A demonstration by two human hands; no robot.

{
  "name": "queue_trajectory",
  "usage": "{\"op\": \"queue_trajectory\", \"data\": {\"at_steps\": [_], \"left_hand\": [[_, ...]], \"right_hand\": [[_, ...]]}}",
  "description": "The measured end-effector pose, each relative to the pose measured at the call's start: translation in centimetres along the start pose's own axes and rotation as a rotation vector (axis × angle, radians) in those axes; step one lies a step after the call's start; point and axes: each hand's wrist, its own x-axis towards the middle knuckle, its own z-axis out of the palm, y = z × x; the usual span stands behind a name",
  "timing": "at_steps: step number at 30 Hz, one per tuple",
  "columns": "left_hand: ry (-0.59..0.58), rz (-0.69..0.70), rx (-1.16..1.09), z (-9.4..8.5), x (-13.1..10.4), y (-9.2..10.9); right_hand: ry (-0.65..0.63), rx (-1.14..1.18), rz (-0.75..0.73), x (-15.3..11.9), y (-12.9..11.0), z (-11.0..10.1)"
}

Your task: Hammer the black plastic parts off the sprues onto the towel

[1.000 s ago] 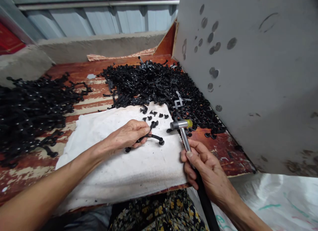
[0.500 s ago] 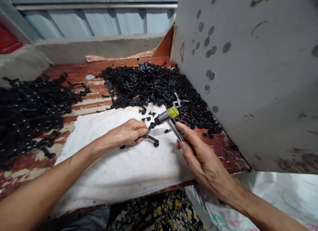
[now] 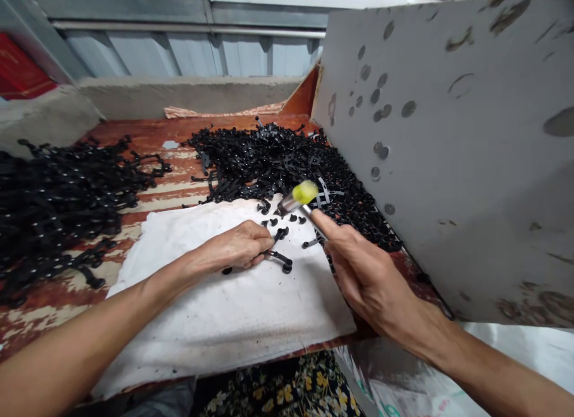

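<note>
Black and slim, the part (image 3: 280, 259) is over the right half of the white cloth (image 3: 215, 333), which lies along the near edge of the bench (image 3: 139, 130); the left hand (image 3: 240, 244) has it pinched. Half a second ago, the dark face of the hammer (image 3: 290, 203) showed right by one end of it; now that face shows apart, nearer the cloth's far-right corner, which I judge to be mid-stroke (blur smears its yellow end, so whether it struck is hard to say). The right hand (image 3: 363, 267) is wrapped round the handle. From the left hand, the part reaches out in narrow arms with round, knob-like ends; its middle is hidden.
</note>
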Motion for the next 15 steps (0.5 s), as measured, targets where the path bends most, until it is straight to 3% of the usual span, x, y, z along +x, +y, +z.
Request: {"op": "queue_trajectory", "data": {"at_steps": [2,6,9,11,15], "left_hand": [[0.012,0.01,-0.007,0.01,-0.01,-0.14],[0.018,0.014,-0.006,-0.06,0.07,-0.38],[-0.009,-0.004,0.018,-0.14,0.17,-0.32],[-0.011,-0.02,0.017,-0.14,0.27,-0.28],[0.019,-0.041,0.022,-0.12,0.5,-0.38]], "right_hand": [[0.046,0.021,-0.011,0.08,-0.18,-0.14],[-0.19,-0.097,0.02,-0.11,0.14,0.25],[-0.048,-0.016,0.024,-0.41,0.29,0.45],[-0.035,-0.025,0.035,-0.48,0.32,0.41],[-0.251,-0.114,0.059,-0.27,0.53,0.05]]}}
